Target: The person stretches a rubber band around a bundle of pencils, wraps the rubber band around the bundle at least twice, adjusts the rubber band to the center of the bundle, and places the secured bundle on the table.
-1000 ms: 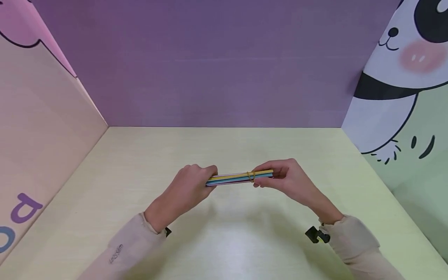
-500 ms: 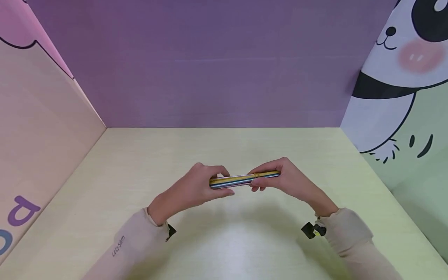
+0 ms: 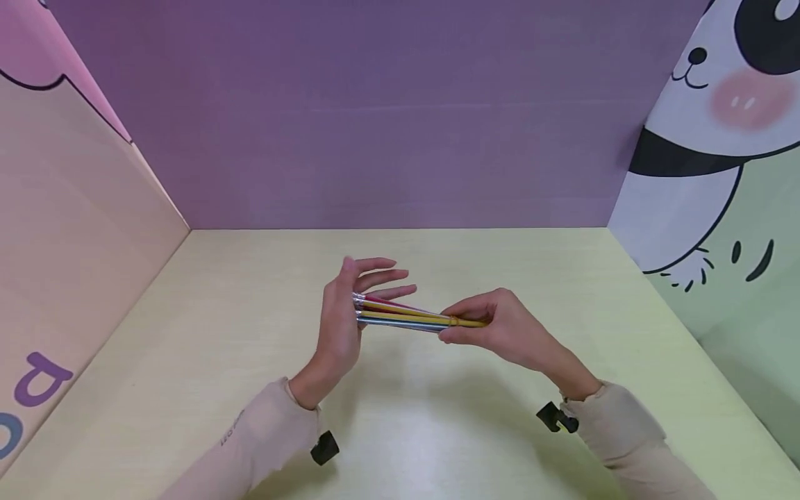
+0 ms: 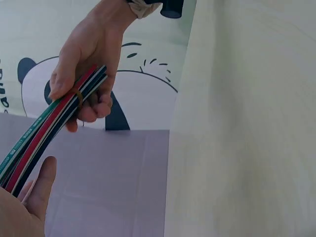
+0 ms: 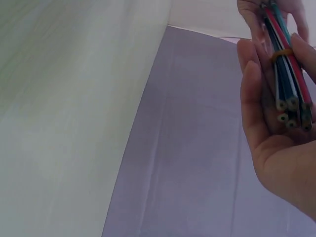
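Note:
A bundle of several slim coloured pencils point(image 3: 403, 318) is held in the air above the table, roughly level. A rubber band point(image 4: 78, 97) goes round it near its right end. My right hand point(image 3: 512, 337) grips that banded end between thumb and fingers. Flat pencil ends point(image 5: 292, 104) show in the right wrist view. At the other end, my left hand point(image 3: 339, 323) is upright with fingers extended, its palm against or very close to the pencil tips. Toward the left the pencils fan out slightly. In the left wrist view, red, green and dark barrels point(image 4: 39, 133) are visible.
The pale table point(image 3: 400, 430) lies below both hands. A purple wall point(image 3: 400, 118) stands behind it, a pink-beige panel point(image 3: 75, 229) at left and a panda-printed panel point(image 3: 719, 208) at right. Each wrist wears a small black camera mount point(image 3: 325, 448).
My left hand has released its grip on the pencils, straightened its fingers and turned palm toward their ends. The left pencil ends have spread and tilted upward. My right hand keeps its hold.

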Motion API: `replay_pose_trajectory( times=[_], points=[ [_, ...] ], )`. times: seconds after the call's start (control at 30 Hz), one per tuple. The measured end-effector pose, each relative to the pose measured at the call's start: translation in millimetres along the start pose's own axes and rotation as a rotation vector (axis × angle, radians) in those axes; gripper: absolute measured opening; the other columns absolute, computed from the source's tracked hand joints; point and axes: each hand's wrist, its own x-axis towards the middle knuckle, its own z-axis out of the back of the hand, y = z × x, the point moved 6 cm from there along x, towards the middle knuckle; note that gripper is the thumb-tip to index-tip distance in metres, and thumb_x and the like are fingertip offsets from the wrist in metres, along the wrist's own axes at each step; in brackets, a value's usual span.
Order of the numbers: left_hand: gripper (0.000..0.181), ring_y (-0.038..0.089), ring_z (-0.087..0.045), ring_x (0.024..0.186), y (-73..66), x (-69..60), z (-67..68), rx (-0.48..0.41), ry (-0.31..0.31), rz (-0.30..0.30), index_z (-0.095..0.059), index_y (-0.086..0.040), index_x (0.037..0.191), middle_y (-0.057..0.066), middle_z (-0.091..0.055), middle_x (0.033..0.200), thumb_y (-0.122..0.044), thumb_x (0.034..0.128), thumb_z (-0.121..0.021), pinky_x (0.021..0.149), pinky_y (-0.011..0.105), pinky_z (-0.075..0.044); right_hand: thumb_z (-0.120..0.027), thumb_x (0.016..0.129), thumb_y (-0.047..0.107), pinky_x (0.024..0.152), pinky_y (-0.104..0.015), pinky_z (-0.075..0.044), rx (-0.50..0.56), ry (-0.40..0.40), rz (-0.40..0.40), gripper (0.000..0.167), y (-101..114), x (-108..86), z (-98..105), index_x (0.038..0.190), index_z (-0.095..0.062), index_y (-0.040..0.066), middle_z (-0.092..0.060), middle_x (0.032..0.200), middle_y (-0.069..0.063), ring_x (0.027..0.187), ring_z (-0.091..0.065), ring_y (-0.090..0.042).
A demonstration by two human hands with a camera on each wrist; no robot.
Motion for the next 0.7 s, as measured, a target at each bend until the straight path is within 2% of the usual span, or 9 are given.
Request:
replay_pose_trajectory(
  times=[0.17,0.27,0.43,0.53,0.7],
  points=[
    [0.058,0.035,-0.072,0.097,1.6,-4.3,-4.6,0.036,0.019,0.042,-0.066,0.005,0.113,0.016,-0.073,0.109,-0.043,0.1088,-0.032,0.076,0.044,-0.06,-0.08,0.085,0.033,0.068,-0.033,-0.056,-0.075,-0.003,0.041,0.027,-1,1.8,-7,0.105,-0.077,0.015,-0.075,0.088,0.0,0.081,-0.07,-0.028],
    [0.053,0.035,-0.072,0.096,4.8,-2.9,-5.0,0.05,0.043,0.113,-0.068,0.006,0.109,0.019,-0.073,0.107,-0.038,0.1085,-0.038,0.074,0.045,-0.06,-0.079,0.086,0.03,0.068,-0.032,-0.055,-0.054,-0.014,0.042,0.026,-3,0.8,-3,0.106,-0.077,0.013,-0.075,0.084,-0.004,0.079,-0.07,-0.031],
    [0.034,0.038,-0.071,0.099,12.8,-2.4,-4.3,0.037,0.081,0.249,-0.062,-0.004,0.126,0.024,-0.069,0.115,-0.027,0.1085,-0.043,0.068,0.047,-0.06,-0.077,0.089,0.027,0.065,-0.031,-0.053,-0.048,-0.046,0.047,0.03,-3,-1.1,12,0.114,-0.072,0.012,-0.073,0.082,-0.006,0.073,-0.068,-0.026],
    [0.03,0.039,-0.071,0.099,12.9,-1.8,-2.0,0.03,0.066,0.268,-0.058,-0.009,0.13,0.023,-0.069,0.114,-0.021,0.109,-0.041,0.07,0.047,-0.06,-0.076,0.089,0.026,0.065,-0.032,-0.054,-0.057,-0.031,0.049,0.031,-1,-3.0,19,0.117,-0.07,0.015,-0.072,0.085,-0.006,0.073,-0.067,-0.026],
    [0.024,0.037,-0.072,0.094,8.1,-1.9,2.2,-0.004,-0.002,0.253,-0.058,-0.006,0.125,0.023,-0.071,0.107,-0.011,0.1077,-0.041,0.073,0.048,-0.06,-0.077,0.088,0.026,0.066,-0.032,-0.055,-0.083,-0.003,0.042,0.023,2,-6.0,25,0.108,-0.071,0.017,-0.073,0.089,-0.007,0.077,-0.067,-0.025]
  ],
)
